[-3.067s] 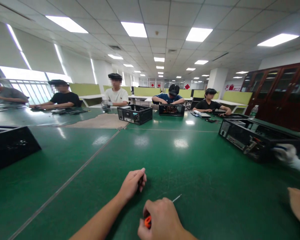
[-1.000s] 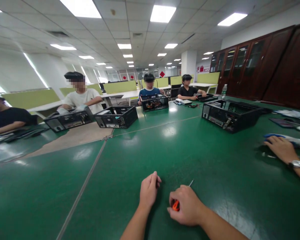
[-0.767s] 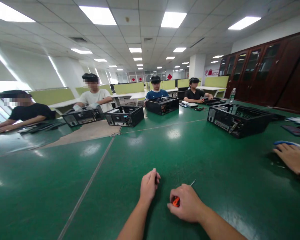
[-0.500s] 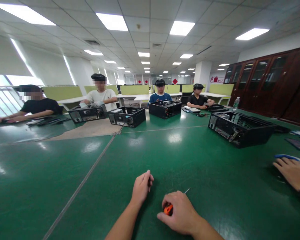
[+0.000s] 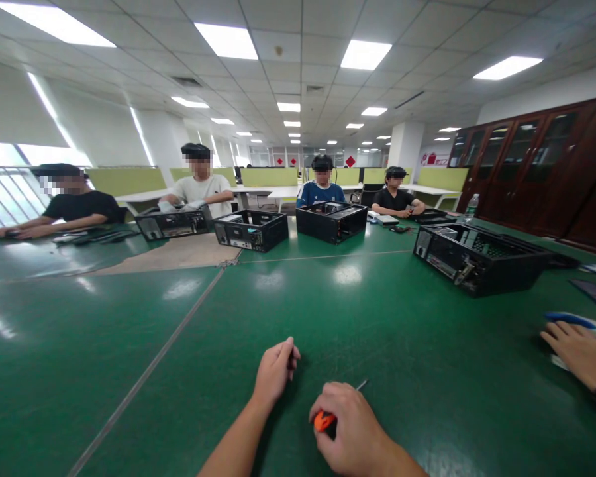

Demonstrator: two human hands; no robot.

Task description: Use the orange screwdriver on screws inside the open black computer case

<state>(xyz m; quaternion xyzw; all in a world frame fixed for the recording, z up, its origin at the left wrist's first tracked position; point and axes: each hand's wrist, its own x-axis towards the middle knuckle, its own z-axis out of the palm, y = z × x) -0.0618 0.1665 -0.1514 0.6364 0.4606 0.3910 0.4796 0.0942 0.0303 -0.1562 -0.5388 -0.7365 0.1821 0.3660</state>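
My right hand [image 5: 348, 424] is wrapped round a screwdriver [image 5: 324, 421] low over the green table [image 5: 189, 391]. Its orange and black handle end shows between thumb and fingers, and the thin metal shaft pokes out past the knuckles toward the far side. To the left of it, my left hand [image 5: 277, 366] rests with its side on the table top, fingers curled in and thumb laid over them. The inside of that hand is hidden, so I cannot tell if anything small is in it.
Opened black computer cases stand across the table: one at right [image 5: 477, 258], one at centre [image 5: 332, 222], one left of centre [image 5: 251, 230] and one farther left [image 5: 173, 222]. Another person's hand [image 5: 579, 348] lies at the right edge by a blue and white object [image 5: 589, 324]. Several people sit opposite.
Both my hands have shifted slightly left in view. The right hand has turned a little, and more of the orange handle end faces left. The centre computer case has been turned somewhat.
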